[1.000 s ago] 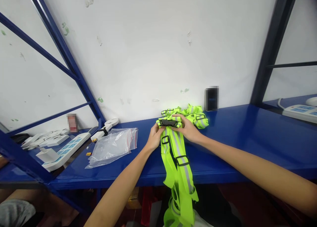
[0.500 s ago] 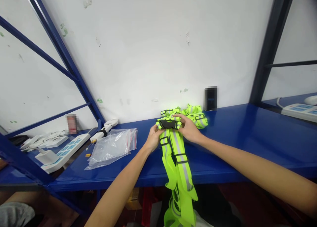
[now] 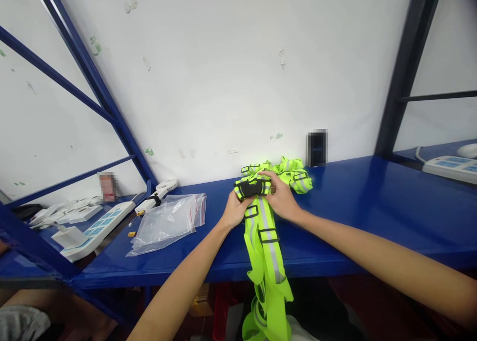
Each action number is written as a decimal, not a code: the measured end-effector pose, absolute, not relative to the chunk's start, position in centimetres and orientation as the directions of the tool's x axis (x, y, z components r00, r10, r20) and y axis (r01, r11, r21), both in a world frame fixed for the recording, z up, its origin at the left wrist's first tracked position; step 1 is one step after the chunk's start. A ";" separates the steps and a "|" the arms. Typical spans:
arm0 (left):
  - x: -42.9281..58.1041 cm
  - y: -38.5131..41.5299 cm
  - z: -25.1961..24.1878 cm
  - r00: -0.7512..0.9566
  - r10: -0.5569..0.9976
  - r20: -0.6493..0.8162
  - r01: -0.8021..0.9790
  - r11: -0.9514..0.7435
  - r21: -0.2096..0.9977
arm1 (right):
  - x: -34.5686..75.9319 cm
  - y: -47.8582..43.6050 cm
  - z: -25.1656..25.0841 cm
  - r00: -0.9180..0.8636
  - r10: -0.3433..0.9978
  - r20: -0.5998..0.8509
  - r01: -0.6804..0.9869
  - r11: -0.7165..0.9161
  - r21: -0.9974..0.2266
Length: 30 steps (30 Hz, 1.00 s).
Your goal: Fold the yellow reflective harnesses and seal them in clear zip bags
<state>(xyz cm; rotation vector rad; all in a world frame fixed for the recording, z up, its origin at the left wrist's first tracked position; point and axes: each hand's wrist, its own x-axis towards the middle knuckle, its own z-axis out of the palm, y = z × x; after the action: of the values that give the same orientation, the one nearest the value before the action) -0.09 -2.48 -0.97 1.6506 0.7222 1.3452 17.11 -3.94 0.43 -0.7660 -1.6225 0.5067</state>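
Observation:
A neon-yellow reflective harness (image 3: 266,214) with grey stripes is held up between both hands at the table's middle. Its black buckle (image 3: 250,188) faces me, fastened across the folded straps. My left hand (image 3: 235,209) is closed around the left end, its thumb under the buckle. At the right end, my right hand (image 3: 281,194) grips the bundle, fingers over the top. Two straps with black sliders hang over the table's front edge, out at the bottom of the view. Behind the hands lie more bundled yellow straps (image 3: 301,179).
Clear zip bags (image 3: 169,224) lie left on the blue table (image 3: 354,207), beside a small white fan (image 3: 164,189). A white power strip (image 3: 100,229) stands past the blue frame. A dark box-like object (image 3: 316,148) leans on the wall. Another person's leg (image 3: 55,311) shows lower left.
My left thumb has slid rightward beneath the buckle, and the left hand sits closer to the straps. The hanging straps have shifted slightly; both hands keep their hold.

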 end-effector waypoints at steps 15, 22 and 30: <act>0.2 -2.7 -1.1 -0.030 0.871 0.490 0.005 -0.490 0.872 | 16.7 -4.5 1.1 -0.299 0.924 0.240 -0.331 0.135 -0.934; 0.4 -2.8 -2.1 -0.169 0.934 0.315 -0.165 -0.341 0.925 | 15.8 -4.8 1.5 -0.297 0.937 0.186 -0.509 0.009 -0.861; 1.3 -4.0 0.3 0.082 0.962 0.260 -0.521 -0.181 0.834 | 15.6 -4.6 0.9 -0.248 0.930 0.270 -0.473 0.127 -0.872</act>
<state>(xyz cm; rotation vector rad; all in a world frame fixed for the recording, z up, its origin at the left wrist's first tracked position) 1.34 -3.96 0.25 1.0262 0.5823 1.4665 15.63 -4.63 0.92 -0.5465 -1.1550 1.4531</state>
